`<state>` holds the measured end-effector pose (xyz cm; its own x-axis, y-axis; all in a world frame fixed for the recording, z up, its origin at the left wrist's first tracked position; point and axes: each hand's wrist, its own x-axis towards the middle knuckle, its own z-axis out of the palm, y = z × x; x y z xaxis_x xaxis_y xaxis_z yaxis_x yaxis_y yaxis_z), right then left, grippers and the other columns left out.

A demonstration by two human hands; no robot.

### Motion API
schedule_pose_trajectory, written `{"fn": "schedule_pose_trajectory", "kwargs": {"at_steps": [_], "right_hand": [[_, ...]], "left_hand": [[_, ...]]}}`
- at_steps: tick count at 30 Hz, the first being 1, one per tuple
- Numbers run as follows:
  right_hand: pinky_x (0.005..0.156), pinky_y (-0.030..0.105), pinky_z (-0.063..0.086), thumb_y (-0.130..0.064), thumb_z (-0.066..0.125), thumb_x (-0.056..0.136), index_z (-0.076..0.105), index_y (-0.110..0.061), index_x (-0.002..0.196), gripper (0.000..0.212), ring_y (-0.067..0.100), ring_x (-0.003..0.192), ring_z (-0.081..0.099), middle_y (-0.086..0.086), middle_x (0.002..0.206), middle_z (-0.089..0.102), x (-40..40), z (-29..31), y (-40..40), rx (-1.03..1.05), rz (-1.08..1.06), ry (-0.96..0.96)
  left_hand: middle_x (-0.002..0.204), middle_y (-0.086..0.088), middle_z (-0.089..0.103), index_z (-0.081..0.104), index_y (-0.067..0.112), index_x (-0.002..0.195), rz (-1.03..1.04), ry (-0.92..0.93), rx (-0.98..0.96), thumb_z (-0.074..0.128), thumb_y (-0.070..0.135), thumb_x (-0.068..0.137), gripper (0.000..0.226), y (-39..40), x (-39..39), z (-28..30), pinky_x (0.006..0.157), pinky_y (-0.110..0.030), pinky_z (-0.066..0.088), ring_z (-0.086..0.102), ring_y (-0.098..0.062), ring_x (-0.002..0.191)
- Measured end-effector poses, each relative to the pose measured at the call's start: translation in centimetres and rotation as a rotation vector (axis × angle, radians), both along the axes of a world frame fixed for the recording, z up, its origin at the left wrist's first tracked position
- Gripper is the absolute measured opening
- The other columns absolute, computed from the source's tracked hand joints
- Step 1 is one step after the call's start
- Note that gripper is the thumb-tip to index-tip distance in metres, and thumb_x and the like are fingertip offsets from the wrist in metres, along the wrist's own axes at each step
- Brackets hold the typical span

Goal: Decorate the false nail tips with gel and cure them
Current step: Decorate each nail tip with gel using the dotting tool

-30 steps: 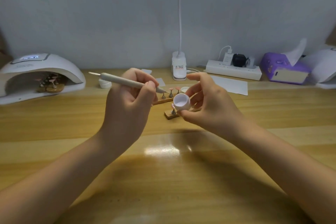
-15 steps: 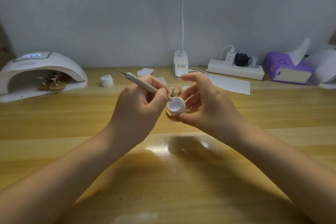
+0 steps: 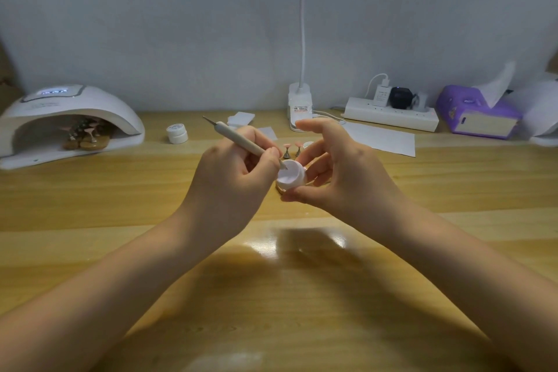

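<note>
One slim beige dotting pen [image 3: 241, 139], gripped in the left hand [image 3: 232, 178], long axis running from 10 o'clock down to 4 o'clock, tip inside one small round white gel pot [image 3: 291, 174] pinched by the right hand [image 3: 341, 172] at centre. Two pink false nail tips on metal stands [image 3: 292, 150] at 12 o'clock of the pot; one closed white jar [image 3: 177, 134] and one white arched curing lamp [image 3: 65, 122] at 9–10 o'clock. Glossy wooden table [image 3: 90, 205], plain pale wall [image 3: 181, 24].

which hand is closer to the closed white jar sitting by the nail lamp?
Left. The left hand is the nearer one, right of the small closed white round jar. The right hand is farther right, beyond the left hand.
</note>
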<state>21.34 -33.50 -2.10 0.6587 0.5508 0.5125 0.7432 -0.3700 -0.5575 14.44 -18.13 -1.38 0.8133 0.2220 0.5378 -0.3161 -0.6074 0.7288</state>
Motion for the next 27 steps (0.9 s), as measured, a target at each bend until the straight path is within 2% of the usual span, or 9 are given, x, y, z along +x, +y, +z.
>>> {"fn": "schedule_pose_trajectory", "kwargs": {"at_steps": [8, 11, 13, 15, 17, 18, 22, 27], "right_hand": [[0.071, 0.016, 0.055, -0.033, 0.088, 0.061, 0.041, -0.026, 0.136, 0.089, 0.007, 0.073, 0.063, -0.011, 0.09, 0.061, 0.2, 0.0, 0.0, 0.002, -0.015, 0.004], [0.072, 0.017, 0.055, -0.034, 0.088, 0.061, 0.041, -0.024, 0.136, 0.089, 0.008, 0.074, 0.064, -0.011, 0.091, 0.062, 0.2, 0.0, 0.0, -0.002, -0.012, 0.008], [0.072, 0.02, 0.055, -0.034, 0.088, 0.061, 0.041, -0.023, 0.135, 0.089, 0.008, 0.075, 0.064, -0.01, 0.091, 0.062, 0.1, 0.0, 0.0, 0.0, -0.012, 0.009], [0.072, 0.021, 0.055, -0.035, 0.088, 0.06, 0.041, -0.022, 0.135, 0.089, 0.007, 0.075, 0.064, -0.009, 0.092, 0.063, 0.1, 0.0, 0.0, 0.004, -0.017, 0.012], [0.072, 0.02, 0.055, -0.037, 0.087, 0.06, 0.041, -0.022, 0.134, 0.089, 0.007, 0.075, 0.064, -0.007, 0.092, 0.064, 0.1, 0.1, 0.0, 0.014, -0.017, 0.026], [0.071, 0.02, 0.056, -0.038, 0.087, 0.059, 0.041, -0.022, 0.134, 0.089, 0.007, 0.075, 0.064, -0.007, 0.092, 0.065, 0.1, 0.1, 0.0, 0.023, -0.015, 0.037], [0.07, 0.019, 0.056, -0.041, 0.084, 0.056, 0.044, -0.021, 0.13, 0.087, 0.006, 0.074, 0.065, -0.006, 0.091, 0.066, 0.0, 0.3, -0.2, 0.058, -0.004, 0.063], [0.071, 0.016, 0.055, -0.047, 0.079, 0.055, 0.044, -0.021, 0.13, 0.087, 0.005, 0.075, 0.064, -0.006, 0.091, 0.066, 0.0, 0.3, -0.2, 0.055, -0.009, 0.057]], "left_hand": [[0.069, -0.013, 0.065, 0.061, 0.016, 0.082, -0.001, 0.01, -0.008, 0.05, 0.032, 0.086, 0.02, -0.1, -0.1, 0.1, 0.062, -0.053, 0.049, 0.062, -0.029, 0.067], [0.069, -0.014, 0.064, 0.062, 0.014, 0.083, 0.001, 0.015, -0.003, 0.055, 0.024, 0.094, 0.016, 0.0, -0.1, 0.0, 0.063, -0.051, 0.047, 0.061, -0.029, 0.067], [0.068, -0.013, 0.065, 0.061, 0.015, 0.082, 0.007, -0.002, -0.016, 0.055, 0.022, 0.095, 0.016, 0.1, 0.0, 0.0, 0.062, -0.046, 0.047, 0.061, -0.027, 0.065], [0.064, -0.005, 0.065, 0.062, 0.015, 0.081, 0.004, -0.016, -0.043, 0.054, 0.026, 0.093, 0.018, 0.2, 0.0, 0.2, 0.055, -0.034, 0.048, 0.059, -0.016, 0.058], [0.061, 0.003, 0.064, 0.062, 0.014, 0.08, 0.009, 0.001, -0.146, 0.054, 0.025, 0.094, 0.019, 0.3, 0.2, 0.3, 0.05, -0.019, 0.043, 0.056, -0.006, 0.054], [0.059, 0.004, 0.063, 0.062, 0.013, 0.081, 0.006, 0.025, -0.241, 0.054, 0.022, 0.096, 0.02, 0.4, 0.3, 0.3, 0.05, -0.017, 0.041, 0.054, -0.004, 0.052], [0.055, 0.003, 0.056, 0.062, 0.01, 0.079, -0.056, 0.157, -0.683, 0.05, 0.023, 0.1, 0.028, 0.8, 0.7, 0.8, 0.042, -0.017, 0.033, 0.041, -0.006, 0.045], [0.054, 0.004, 0.052, 0.06, 0.01, 0.083, -0.102, 0.263, -0.964, 0.053, 0.031, 0.099, 0.027, 1.0, 0.9, 1.4, 0.038, -0.016, 0.027, 0.035, -0.006, 0.042]]}}
